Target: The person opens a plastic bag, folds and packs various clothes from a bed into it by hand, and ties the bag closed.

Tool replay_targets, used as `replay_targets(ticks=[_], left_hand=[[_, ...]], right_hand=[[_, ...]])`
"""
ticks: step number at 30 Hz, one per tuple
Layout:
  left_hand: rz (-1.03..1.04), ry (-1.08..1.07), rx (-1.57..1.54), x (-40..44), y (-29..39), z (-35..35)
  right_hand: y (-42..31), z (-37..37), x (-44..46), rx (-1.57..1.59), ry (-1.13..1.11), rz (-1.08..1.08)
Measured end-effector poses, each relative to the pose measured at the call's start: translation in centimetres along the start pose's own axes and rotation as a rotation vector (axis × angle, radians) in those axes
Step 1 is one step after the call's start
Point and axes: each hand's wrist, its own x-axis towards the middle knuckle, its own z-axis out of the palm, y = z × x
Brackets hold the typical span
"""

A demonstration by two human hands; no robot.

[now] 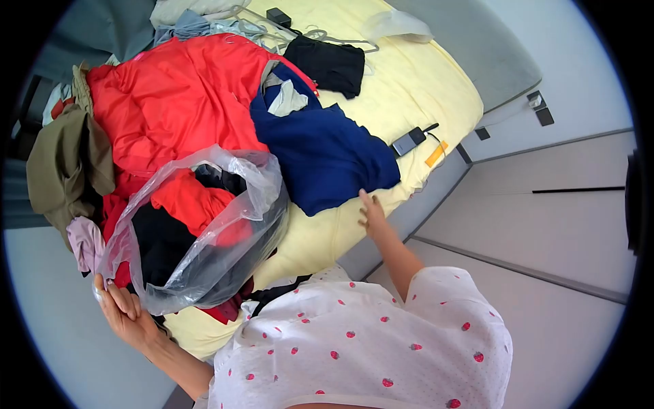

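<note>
A clear plastic bag (178,290) lies with its mouth wide apart, holding red cloth (194,204) and black cloth (160,235). At the bag's lower left rim, my left hand (126,315) has its fingers closed on the plastic. My right hand (372,217) is open, fingers apart and empty, beside the lower right edge of a navy blue garment (327,153). Whether its fingertip touches that cloth, I cannot tell. Behind the bag a large red jacket (180,95) is spread out, partly under the navy garment.
The bed's yellow sheet (436,82) carries a folded black garment (327,65), grey hangers (317,34) and a small dark device (409,141) with a cord. Olive cloth (68,157) and pink cloth (85,242) hang at the left. A pale cabinet (531,232) stands on the right.
</note>
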Motion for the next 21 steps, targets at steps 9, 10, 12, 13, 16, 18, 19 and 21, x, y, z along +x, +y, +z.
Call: replay_targets(ticks=[9,10,12,13,16,18,19,21], left_hand=[[0.009,0.081,0.033,-0.3,0.4,1.7],[0.010,0.072,0.032,-0.3,0.4,1.5],[0.010,0.063,0.029,-0.4,0.5,1.3],[0.011,0.063,0.028,-0.4,0.5,1.2],[0.015,0.072,0.020,-0.6,0.7,1.0],[0.023,0.077,0.008,-0.6,0.8,0.6],[0.027,0.076,0.000,-0.6,0.8,0.3],[0.035,0.073,-0.034,-0.6,0.6,0.1]], right_hand=[[-0.3,8.0,10.0,0.552,-0.232,-0.096],[-1.1,8.6,10.6,0.605,-0.230,-0.073],[-3.4,9.0,11.3,0.715,-0.219,-0.032],[-5.7,9.1,10.1,0.711,-0.196,-0.033],[-13.6,8.8,1.0,0.636,-0.224,-0.383],[-16.9,7.4,-1.8,0.477,-0.280,-0.675],[-18.3,6.7,-4.1,0.388,-0.253,-0.746],[-19.9,5.3,-8.5,0.194,-0.212,-0.955]])
